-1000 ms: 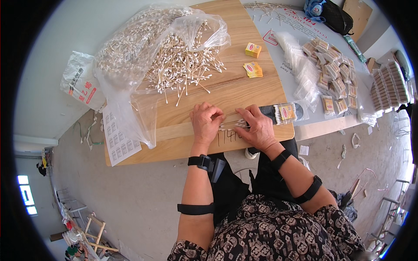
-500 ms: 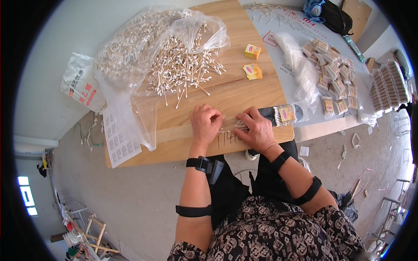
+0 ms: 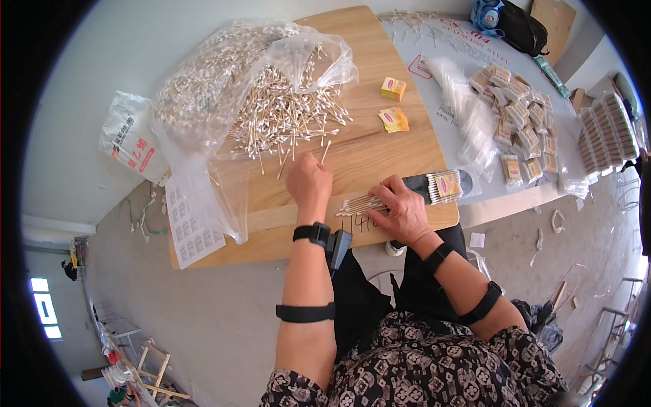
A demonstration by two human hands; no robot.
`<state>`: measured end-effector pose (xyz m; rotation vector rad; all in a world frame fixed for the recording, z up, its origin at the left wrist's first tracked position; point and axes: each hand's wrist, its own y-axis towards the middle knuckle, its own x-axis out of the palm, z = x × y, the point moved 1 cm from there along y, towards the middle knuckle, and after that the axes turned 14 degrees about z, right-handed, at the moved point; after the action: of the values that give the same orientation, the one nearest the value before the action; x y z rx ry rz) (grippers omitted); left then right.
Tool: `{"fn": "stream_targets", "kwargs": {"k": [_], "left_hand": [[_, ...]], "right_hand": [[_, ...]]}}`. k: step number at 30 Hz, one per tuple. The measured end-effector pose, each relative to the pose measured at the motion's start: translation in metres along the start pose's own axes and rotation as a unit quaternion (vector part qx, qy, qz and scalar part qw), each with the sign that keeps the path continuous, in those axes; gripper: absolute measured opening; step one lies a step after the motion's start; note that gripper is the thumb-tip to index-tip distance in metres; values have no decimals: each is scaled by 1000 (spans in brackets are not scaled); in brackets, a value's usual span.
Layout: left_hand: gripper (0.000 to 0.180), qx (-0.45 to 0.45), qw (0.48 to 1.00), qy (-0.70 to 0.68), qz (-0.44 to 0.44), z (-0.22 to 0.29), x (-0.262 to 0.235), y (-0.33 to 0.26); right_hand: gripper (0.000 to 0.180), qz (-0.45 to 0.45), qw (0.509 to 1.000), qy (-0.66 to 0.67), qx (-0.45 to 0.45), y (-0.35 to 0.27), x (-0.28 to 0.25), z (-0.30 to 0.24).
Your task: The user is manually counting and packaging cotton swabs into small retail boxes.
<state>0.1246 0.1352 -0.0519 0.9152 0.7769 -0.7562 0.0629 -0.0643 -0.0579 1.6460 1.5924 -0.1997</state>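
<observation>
My left hand [image 3: 310, 179] is at the near edge of a heap of cotton swabs [image 3: 288, 112] that spills from a large clear plastic bag [image 3: 203, 81]. Its fingers are curled closed, and a single cotton swab [image 3: 326, 150] sticks out at their tips; the grip itself is partly hidden. Near the table's front edge, my right hand [image 3: 401, 209] has its fingers closed over a row of cotton swabs [image 3: 359, 204] lying side by side. Just beyond that hand, a neat bundle of swabs with a yellow card [image 3: 445, 184] rests on a dark flat piece [image 3: 415, 182].
Two stacks of yellow cards, one upper [image 3: 392, 88] and one lower [image 3: 393, 120], are on the wooden table [image 3: 366, 152]. To the right, a grey board [image 3: 468, 64] carries clear bags [image 3: 456, 88] and many packed swab packets [image 3: 519, 112]. A printed label sheet [image 3: 193, 227] hangs at the left edge.
My left hand has left the row of swabs and moved up and left to the heap. My right hand stays on the row, whose left ends are now uncovered.
</observation>
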Motion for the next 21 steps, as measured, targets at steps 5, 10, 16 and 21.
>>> {"fn": "stream_targets", "kwargs": {"k": [5, 10, 16, 21], "left_hand": [[8, 19, 998, -37, -37, -12, -18, -33], [8, 110, 966, -193, -128, -15, -31, -41], [16, 19, 996, 1, 87, -46, -24, 8], [16, -49, 992, 117, 18, -60, -16, 25]], "right_hand": [[36, 2, 1000, 0, -11, 2, 0, 1], [37, 4, 1000, 18, -23, 3, 1, -3], [38, 2, 1000, 12, -14, 2, -1, -2], [37, 0, 1000, 9, -9, 2, -1, 1]]}}
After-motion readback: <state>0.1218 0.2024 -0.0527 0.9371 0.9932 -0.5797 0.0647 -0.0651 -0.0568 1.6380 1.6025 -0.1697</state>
